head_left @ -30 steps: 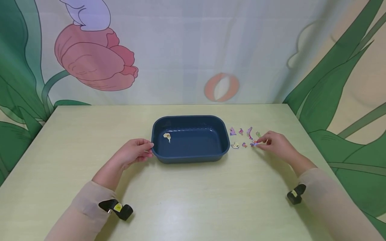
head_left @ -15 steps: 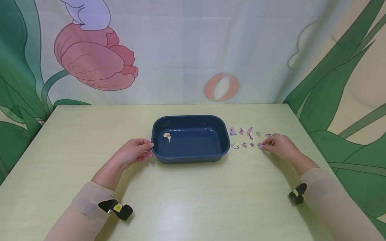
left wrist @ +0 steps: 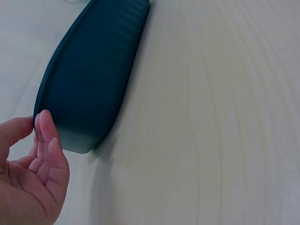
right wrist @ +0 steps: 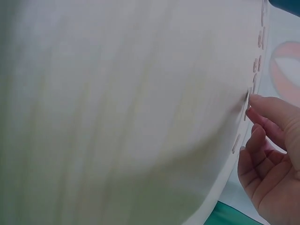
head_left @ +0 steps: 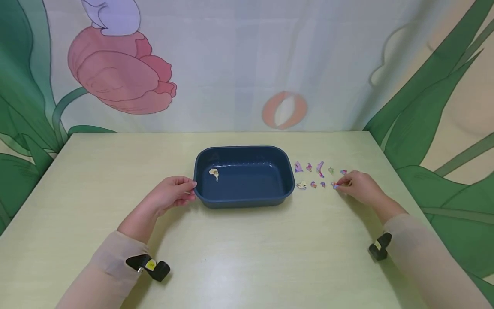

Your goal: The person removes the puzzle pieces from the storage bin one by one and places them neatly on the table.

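Observation:
My left hand [head_left: 171, 195] pinches the left rim of a dark blue rectangular basin [head_left: 243, 202] between thumb and fingers. The left wrist view shows this grip on the basin wall [left wrist: 89, 70] up close. To the basin's right, my right hand [head_left: 362, 188] pinches a small colourful flat cut-out piece [head_left: 334, 185] at the table surface. In the right wrist view that piece [right wrist: 247, 97] stands on edge by the thumb tip. Several similar pieces lie around it in two rows, among them a purple curved one [head_left: 320, 169] and a pale one [head_left: 302, 185].
Inside the basin, toward its left, lies a single cream-coloured piece [head_left: 214, 174]. The pale wooden table [head_left: 247, 257] ends at a printed curtain [head_left: 216, 77] behind. Each sleeve carries a black wrist camera [head_left: 380, 246].
My right hand has shifted slightly right along the front row, leaving a small piece behind on the table, and now holds the piece right of it. The left hand stays on the basin.

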The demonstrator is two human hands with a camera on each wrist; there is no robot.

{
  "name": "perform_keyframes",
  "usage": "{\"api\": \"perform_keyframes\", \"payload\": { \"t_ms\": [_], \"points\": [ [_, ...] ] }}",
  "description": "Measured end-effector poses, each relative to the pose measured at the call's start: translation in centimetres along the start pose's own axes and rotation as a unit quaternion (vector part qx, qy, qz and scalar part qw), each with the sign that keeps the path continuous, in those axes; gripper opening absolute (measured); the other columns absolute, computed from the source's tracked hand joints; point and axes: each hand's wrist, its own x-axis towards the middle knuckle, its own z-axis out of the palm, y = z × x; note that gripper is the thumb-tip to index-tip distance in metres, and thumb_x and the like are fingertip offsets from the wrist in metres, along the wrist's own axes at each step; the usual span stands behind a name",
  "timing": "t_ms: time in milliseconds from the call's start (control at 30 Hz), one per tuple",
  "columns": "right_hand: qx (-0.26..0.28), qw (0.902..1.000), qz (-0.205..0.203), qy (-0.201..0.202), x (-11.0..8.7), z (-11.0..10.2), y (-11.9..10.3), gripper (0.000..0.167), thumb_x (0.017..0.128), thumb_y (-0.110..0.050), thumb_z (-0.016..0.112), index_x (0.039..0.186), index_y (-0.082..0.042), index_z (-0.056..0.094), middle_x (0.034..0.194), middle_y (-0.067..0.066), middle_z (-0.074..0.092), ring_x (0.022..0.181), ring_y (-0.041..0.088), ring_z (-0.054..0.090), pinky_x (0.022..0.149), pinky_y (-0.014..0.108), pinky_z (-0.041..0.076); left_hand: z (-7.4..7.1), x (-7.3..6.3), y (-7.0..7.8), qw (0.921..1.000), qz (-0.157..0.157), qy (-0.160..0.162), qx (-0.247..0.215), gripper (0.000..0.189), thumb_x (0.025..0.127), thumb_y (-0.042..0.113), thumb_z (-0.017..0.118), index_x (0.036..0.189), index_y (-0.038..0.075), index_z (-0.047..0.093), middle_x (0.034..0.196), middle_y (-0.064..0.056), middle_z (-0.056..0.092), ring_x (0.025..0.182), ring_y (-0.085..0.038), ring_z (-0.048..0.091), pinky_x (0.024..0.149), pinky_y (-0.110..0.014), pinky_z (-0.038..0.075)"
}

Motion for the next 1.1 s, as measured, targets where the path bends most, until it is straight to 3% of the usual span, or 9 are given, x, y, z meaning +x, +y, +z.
{"api": "perform_keyframes", "payload": {
  "t_ms": [433,767,967,1100],
  "points": [
    [0.014,0.9997,0.016,0.014,0.4,-0.6,-0.5,0.028,0.089,-0.018,0.063,0.11,0.001,0.064,0.101,0.016,0.054,0.089,0.028,0.048,0.072,0.034,0.045,0.0,0.0,0.0,1.0,-0.007,0.001,0.0,0.038,0.096,0.022,0.053,0.117,-0.01,0.048,0.082,-0.005,0.061,0.076,-0.017,0.062,0.067,-0.022,0.05],
    [0.049,0.9922,-0.061,0.097,0.1,-0.7,-3.2,0.029,0.089,-0.016,0.064,0.111,0.001,0.065,0.1,0.016,0.058,0.086,0.026,0.051,0.069,0.033,0.042,0.2,-0.1,0.2,0.9999,0.012,-0.004,-0.004,0.035,0.096,0.02,0.053,0.113,-0.011,0.049,0.078,-0.001,0.06,0.072,-0.012,0.062,0.063,-0.021,0.049],
    [0.096,0.9885,-0.066,0.097,0.9,-0.3,-5.6,0.03,0.09,-0.019,0.063,0.114,-0.002,0.064,0.103,0.013,0.057,0.087,0.025,0.051,0.069,0.029,0.045,0.2,-0.1,0.1,0.9999,0.01,-0.005,-0.004,0.034,0.096,0.02,0.053,0.112,-0.01,0.05,0.078,-0.002,0.061,0.072,-0.013,0.062,0.064,-0.021,0.05],
    [0.12,0.984,-0.091,0.096,1.9,0.5,-7.5,0.03,0.089,-0.019,0.065,0.114,-0.003,0.064,0.102,0.01,0.058,0.086,0.023,0.052,0.069,0.027,0.045,0.1,-0.1,0.1,0.9999,0.009,-0.004,-0.004,0.033,0.096,0.02,0.053,0.111,-0.009,0.051,0.079,-0.003,0.061,0.072,-0.014,0.062,0.063,-0.022,0.05]
  ]
}}
